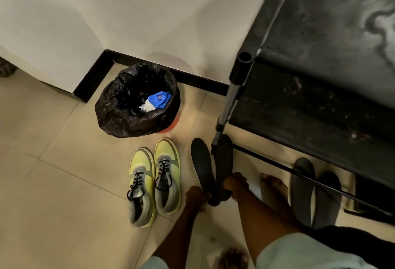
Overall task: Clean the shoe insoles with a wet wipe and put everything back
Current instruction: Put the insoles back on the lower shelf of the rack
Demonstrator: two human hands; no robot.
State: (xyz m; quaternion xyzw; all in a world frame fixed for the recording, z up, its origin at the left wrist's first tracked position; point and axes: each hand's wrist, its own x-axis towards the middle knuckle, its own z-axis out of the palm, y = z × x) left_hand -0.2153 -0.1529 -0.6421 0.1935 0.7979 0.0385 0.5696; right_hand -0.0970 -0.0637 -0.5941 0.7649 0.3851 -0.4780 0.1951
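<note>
Two dark insoles lie on the tiled floor beside the shoe rack's leg. My left hand (196,197) grips the heel end of the left insole (202,166). My right hand (236,184) grips the heel end of the right insole (223,162), whose toe end passes behind the rack's leg. A pair of yellow and grey sneakers (155,181) with black laces stands side by side on the floor left of the insoles, toes pointing away from me. No wipe is visible in either hand.
A bin lined with a black bag (136,100) stands by the wall corner, with a blue packet and white wipe (156,102) inside. A black shoe rack (310,89) fills the right side. Dark slippers (314,191) lie under it. My bare feet are nearby.
</note>
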